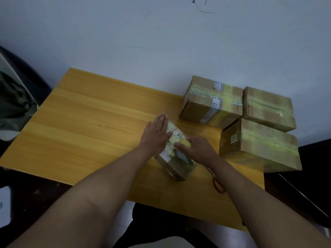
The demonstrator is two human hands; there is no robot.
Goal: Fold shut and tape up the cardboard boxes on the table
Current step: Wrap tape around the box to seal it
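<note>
Cardboard boxes: three taped ones (213,101), (268,108), (258,145) cluster at the far right of the yellow wooden table (93,122). Small box (176,158) sits mid-table, near the front edge. Left hand (155,135) presses flat on its top, fingers straight. Right hand (195,149) grasps what appears to be a tape roll (185,143) against it.

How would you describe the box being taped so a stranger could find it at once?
On the yellow wooden table, look near the front edge, left of the three stacked-together sealed boxes. The small box lies under both hands: the left hand lies flat on it, the right hand holds a tape roll.
</note>
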